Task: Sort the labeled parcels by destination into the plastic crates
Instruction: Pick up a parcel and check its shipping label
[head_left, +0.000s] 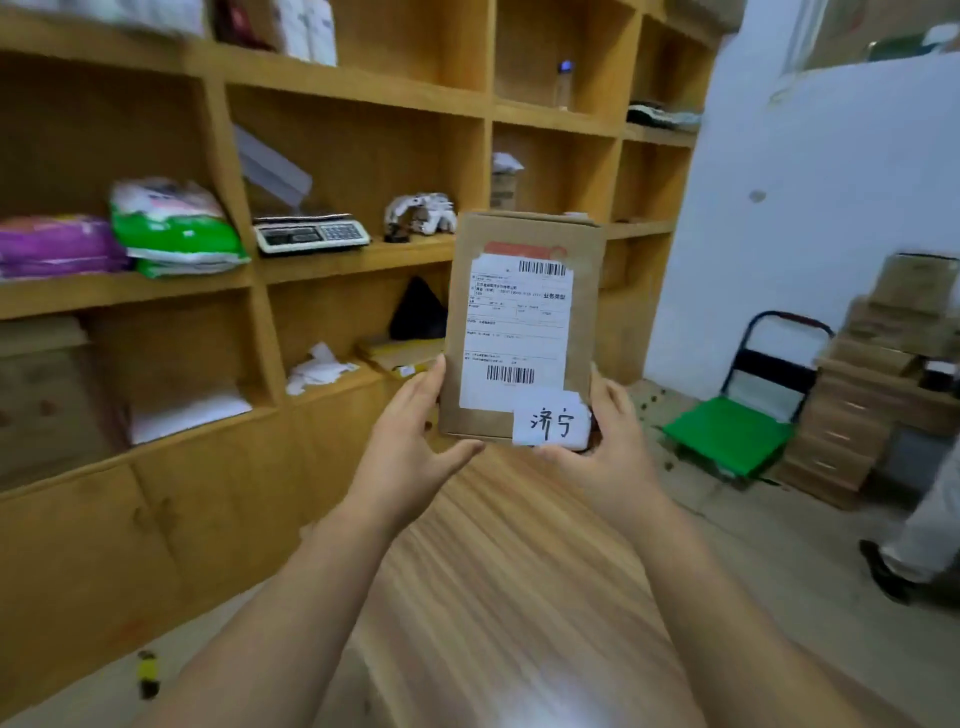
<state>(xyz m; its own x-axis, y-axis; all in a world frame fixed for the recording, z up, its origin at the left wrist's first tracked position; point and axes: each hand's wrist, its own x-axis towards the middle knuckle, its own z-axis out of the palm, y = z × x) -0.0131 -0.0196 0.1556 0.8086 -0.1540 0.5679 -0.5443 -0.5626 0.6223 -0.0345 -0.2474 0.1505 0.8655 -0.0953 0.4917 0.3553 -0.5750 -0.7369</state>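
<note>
Presently the parcel (519, 322) is being held at frame centre, long axis vertical, lower corners gripped by left hand (410, 439) and right hand (615, 441) alike.

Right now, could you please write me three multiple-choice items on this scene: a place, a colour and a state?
1. Where is the scale? A on the floor; B on a wooden shelf; C on a chair.
2. What colour is the cart platform? A green; B red; C blue.
3. How is the parcel held? A by one hand; B not held; C by both hands.
Answers: 1 B, it rests on the board; 2 A, bright green deck; 3 C, left hand and right hand grip its lower edges.
</note>
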